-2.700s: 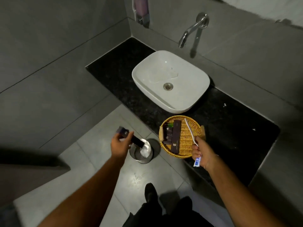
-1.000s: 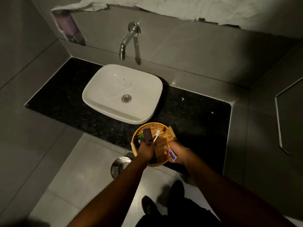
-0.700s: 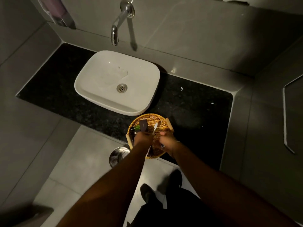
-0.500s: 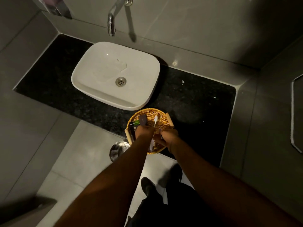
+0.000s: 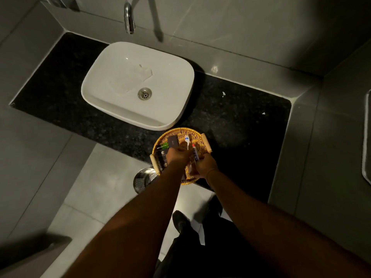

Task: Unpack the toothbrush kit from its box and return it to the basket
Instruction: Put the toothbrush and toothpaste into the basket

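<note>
A round wicker basket (image 5: 197,135) sits at the front edge of the black counter. Both my hands are over it. My left hand (image 5: 177,157) is closed around the handle of the white toothbrush (image 5: 187,140), whose head points toward the sink. Just to the right, my right hand (image 5: 205,164) pinches a small toothpaste tube (image 5: 194,153) that lies against the basket's weave. Dark boxes (image 5: 173,141) and a green-labelled item (image 5: 164,145) lie in the basket's left half, partly hidden by my left hand.
A white basin (image 5: 120,77) stands on the black counter (image 5: 241,121) behind the basket, under a chrome tap (image 5: 128,21). A metal bin (image 5: 143,179) stands on the floor below the basket's left side. My shoes (image 5: 180,221) are on the grey tiles.
My left hand, which held a dark box over the bin, came to the basket without it. Both hands lowered the toothbrush and the tube into the basket. The view tilted down.
</note>
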The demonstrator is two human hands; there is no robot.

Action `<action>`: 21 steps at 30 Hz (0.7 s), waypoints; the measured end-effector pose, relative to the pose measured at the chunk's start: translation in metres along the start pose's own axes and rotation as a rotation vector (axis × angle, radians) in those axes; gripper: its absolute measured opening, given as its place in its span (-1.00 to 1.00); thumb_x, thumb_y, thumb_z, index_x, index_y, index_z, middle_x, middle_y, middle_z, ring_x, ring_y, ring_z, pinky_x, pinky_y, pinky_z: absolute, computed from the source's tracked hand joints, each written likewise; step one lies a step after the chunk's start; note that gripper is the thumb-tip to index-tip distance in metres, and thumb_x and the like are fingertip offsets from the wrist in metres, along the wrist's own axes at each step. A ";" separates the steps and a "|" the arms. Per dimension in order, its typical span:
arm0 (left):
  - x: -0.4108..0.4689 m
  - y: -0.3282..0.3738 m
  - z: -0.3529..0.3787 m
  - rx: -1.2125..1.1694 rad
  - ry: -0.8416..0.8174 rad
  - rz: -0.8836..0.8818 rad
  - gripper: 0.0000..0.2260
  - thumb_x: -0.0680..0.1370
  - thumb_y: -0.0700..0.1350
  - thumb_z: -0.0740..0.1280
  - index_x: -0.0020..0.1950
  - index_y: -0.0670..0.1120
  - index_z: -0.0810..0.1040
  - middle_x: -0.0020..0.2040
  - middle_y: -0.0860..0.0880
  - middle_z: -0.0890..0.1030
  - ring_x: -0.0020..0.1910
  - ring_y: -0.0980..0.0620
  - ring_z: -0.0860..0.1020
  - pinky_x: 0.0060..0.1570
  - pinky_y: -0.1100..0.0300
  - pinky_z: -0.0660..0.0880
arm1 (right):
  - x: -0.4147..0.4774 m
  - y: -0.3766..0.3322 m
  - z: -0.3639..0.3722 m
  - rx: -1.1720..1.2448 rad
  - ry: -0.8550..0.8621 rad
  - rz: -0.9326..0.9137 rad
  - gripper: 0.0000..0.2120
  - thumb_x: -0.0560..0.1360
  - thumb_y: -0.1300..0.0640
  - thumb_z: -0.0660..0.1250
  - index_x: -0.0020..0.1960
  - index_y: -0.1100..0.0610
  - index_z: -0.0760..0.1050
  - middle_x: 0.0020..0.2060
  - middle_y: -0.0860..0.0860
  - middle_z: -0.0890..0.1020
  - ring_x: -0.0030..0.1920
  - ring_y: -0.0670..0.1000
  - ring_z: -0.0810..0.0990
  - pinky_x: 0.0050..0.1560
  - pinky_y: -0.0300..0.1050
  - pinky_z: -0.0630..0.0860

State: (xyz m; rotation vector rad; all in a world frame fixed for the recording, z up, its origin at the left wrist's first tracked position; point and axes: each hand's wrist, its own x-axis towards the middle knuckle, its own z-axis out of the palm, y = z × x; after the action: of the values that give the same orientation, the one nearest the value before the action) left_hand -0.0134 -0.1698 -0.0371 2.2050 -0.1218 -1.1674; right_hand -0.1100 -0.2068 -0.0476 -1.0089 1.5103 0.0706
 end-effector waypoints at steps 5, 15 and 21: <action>0.010 -0.005 0.000 0.076 -0.018 0.039 -0.85 0.63 -0.15 0.50 0.16 -0.18 0.71 0.07 -0.18 0.78 0.04 -0.10 0.80 0.17 -0.08 0.75 | 0.008 0.001 0.004 -0.326 0.144 -0.099 -0.55 0.64 -0.04 0.37 0.34 0.28 0.52 0.24 0.23 0.67 0.18 0.26 0.69 -0.06 -0.08 0.67; 0.016 -0.008 0.004 0.180 -0.018 0.120 -0.84 0.67 -0.15 0.46 0.22 -0.16 0.71 0.12 -0.14 0.77 0.11 -0.09 0.77 0.21 -0.08 0.73 | 0.010 0.009 0.003 -0.476 0.342 -0.141 -0.51 0.61 -0.20 0.33 0.24 0.22 0.61 0.13 0.16 0.72 0.14 0.18 0.70 0.09 -0.02 0.61; 0.018 -0.006 0.003 0.284 -0.015 0.184 -0.86 0.69 -0.09 0.42 0.19 -0.11 0.71 0.06 -0.13 0.77 0.03 -0.08 0.78 0.18 -0.06 0.73 | 0.010 0.010 0.000 -0.513 0.354 -0.125 -0.48 0.63 -0.23 0.26 0.26 0.21 0.59 0.14 0.16 0.72 0.15 0.18 0.70 0.11 -0.02 0.60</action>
State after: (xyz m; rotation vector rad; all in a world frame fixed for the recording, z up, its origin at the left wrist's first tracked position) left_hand -0.0063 -0.1727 -0.0544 2.3687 -0.5149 -1.1193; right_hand -0.1146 -0.2059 -0.0609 -1.5882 1.7903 0.2068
